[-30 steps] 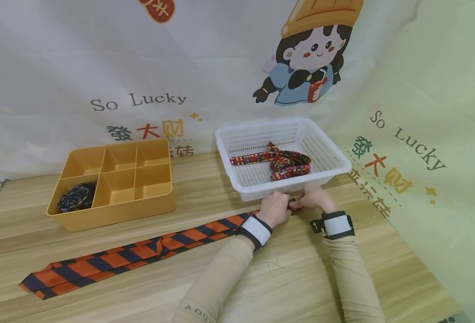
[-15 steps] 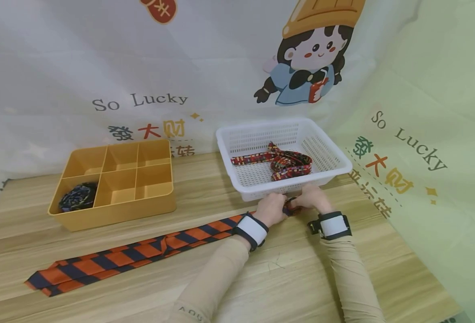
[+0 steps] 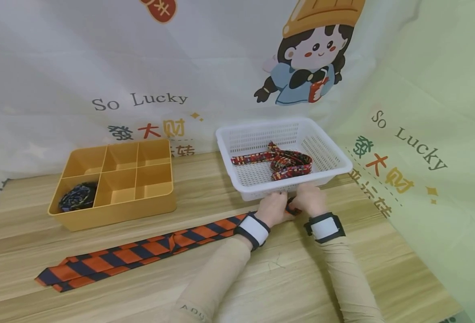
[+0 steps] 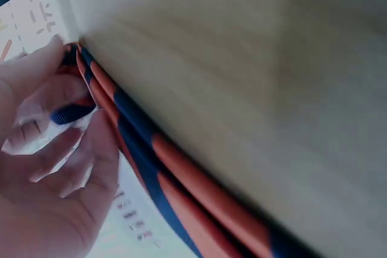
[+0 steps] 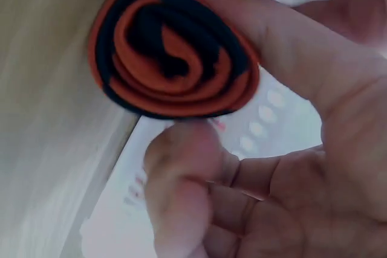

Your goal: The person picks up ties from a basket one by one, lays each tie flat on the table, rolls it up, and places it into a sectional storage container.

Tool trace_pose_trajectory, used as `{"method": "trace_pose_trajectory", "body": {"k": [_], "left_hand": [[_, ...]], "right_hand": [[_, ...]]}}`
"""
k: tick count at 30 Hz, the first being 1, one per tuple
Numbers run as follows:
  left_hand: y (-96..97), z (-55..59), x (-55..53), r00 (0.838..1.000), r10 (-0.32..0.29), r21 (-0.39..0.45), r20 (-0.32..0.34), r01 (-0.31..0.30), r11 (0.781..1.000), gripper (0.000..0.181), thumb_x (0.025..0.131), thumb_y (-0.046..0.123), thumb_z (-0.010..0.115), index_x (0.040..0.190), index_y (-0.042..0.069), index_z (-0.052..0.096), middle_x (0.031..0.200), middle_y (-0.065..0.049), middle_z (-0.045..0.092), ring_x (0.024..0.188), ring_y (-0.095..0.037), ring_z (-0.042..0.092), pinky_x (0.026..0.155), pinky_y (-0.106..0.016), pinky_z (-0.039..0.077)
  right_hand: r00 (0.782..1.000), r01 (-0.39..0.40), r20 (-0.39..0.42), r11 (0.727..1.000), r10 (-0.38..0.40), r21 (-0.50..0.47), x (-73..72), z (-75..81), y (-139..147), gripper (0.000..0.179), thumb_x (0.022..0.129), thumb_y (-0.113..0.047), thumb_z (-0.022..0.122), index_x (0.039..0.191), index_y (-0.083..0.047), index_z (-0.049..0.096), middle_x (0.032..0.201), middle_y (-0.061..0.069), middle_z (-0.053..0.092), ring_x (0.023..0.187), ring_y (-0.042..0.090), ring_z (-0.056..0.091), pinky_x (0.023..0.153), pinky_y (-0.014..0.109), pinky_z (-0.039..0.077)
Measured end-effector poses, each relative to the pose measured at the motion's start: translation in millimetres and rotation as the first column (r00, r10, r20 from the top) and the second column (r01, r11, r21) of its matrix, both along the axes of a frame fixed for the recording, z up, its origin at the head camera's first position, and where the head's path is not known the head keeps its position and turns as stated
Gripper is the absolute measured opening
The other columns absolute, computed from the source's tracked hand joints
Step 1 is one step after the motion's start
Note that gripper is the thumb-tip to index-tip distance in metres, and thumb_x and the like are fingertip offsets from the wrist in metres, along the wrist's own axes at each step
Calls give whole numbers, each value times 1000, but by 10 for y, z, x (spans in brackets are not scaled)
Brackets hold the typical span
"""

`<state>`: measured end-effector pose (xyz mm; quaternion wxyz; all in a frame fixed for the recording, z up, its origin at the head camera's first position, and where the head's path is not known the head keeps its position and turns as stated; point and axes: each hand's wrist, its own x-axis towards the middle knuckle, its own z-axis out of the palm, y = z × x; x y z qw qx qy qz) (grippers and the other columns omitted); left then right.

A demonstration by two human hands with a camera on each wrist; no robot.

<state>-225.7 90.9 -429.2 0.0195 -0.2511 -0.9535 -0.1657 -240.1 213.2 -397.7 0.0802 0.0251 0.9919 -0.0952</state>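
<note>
An orange and navy striped necktie (image 3: pixel 128 256) lies lengthwise on the table, its wide end at the left. Its narrow end is wound into a coil (image 5: pixel 172 92), seen end-on in the right wrist view. The right hand (image 3: pixel 311 200) holds this coil between thumb (image 5: pixel 266 25) and curled fingers (image 5: pixel 181 173). Just left of it, the left hand (image 3: pixel 272 209) pinches the strip close to the coil; in the left wrist view its fingertip (image 4: pixel 104 134) lies against the folded fabric. Both hands largely cover the coil in the head view.
Behind the hands stands a white plastic basket (image 3: pixel 237 177) with a red patterned necktie (image 3: pixel 294 161) inside. At the left is a yellow divided box (image 3: pixel 136 204); a rolled dark patterned necktie (image 3: pixel 77 196) sits in its front left compartment. Printed cloth (image 3: pixel 221 58) hangs behind the table.
The striped necktie's wide end has slid to the right along the table. The right hand has turned over the coil, its wrist shifting slightly left. Basket and box have stayed put.
</note>
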Motion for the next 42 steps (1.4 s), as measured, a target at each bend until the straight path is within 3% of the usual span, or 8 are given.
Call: {"method": "trace_pose_trajectory", "body": {"k": [7, 11, 17, 23, 28, 33, 39, 42], "left_hand": [[116, -14, -10, 999, 16, 122, -43, -11, 993, 24, 77, 25, 78, 84, 5, 67, 83, -9, 70, 73, -20, 67, 53, -27, 49], [125, 4, -10, 997, 71, 96, -4, -70, 993, 23, 74, 24, 81, 81, 7, 67, 82, -7, 71, 72, -19, 67, 51, -28, 50], [109, -3, 7, 992, 127, 33, -1, -127, 991, 33, 68, 33, 85, 85, 9, 72, 85, -6, 72, 76, -20, 68, 56, -30, 54], [60, -21, 35, 994, 98, 0, -42, -98, 995, 33, 70, 36, 83, 81, 8, 74, 82, -8, 70, 74, -21, 67, 52, -29, 53], [-2, 13, 34, 999, 47, 131, 8, -48, 990, 28, 76, 29, 79, 83, 5, 68, 80, -8, 69, 67, -17, 65, 48, -23, 46], [-64, 19, 33, 998, 49, 196, -45, -39, 980, 32, 73, 26, 82, 93, 5, 69, 86, -8, 72, 73, -17, 67, 55, -23, 50], [-138, 9, 72, 987, -11, 5, -161, 12, 1000, 43, 73, 38, 80, 101, 9, 65, 91, -5, 71, 83, -18, 68, 64, -27, 54], [-166, 16, 89, 985, -27, -75, -171, 14, 997, 46, 74, 41, 78, 105, 10, 63, 90, -5, 70, 81, -17, 68, 61, -27, 54]], "right_hand": [[994, -101, 22, 992, 103, -70, -32, 6, 6, 23, 73, -12, 67, 91, 1, 67, 87, 15, 65, 73, 27, 60, 61, 38, 50], [970, -222, 39, 937, 241, -268, -59, 40, 153, 17, 74, -9, 72, 81, 4, 63, 61, 3, 55, 54, 13, 46, 51, 23, 37], [945, -257, 87, 881, 315, -397, -88, 18, 254, 37, 83, -20, 69, 102, 12, 62, 63, -1, 51, 58, 8, 43, 55, 20, 36], [970, -174, 104, 923, 221, -343, -103, -37, 166, 47, 76, -24, 71, 104, 12, 61, 60, -2, 47, 53, 9, 43, 50, 21, 36], [980, -161, 80, 960, 183, -229, -73, -13, 15, 36, 73, -15, 68, 100, 8, 66, 57, -1, 48, 50, 11, 44, 47, 21, 35], [983, -175, 36, 975, 182, -135, -35, 24, -95, 29, 71, -12, 65, 94, 4, 68, 62, 2, 50, 55, 15, 45, 49, 24, 34], [950, -286, 23, 897, 312, -337, -32, 24, 24, 44, 77, -11, 71, 114, 11, 59, 89, 18, 66, 71, 20, 54, 61, 25, 41], [941, -267, 89, 878, 326, -397, -38, 21, 79, 32, 82, -15, 70, 102, 9, 65, 79, 12, 66, 67, 16, 52, 59, 23, 40]]}}
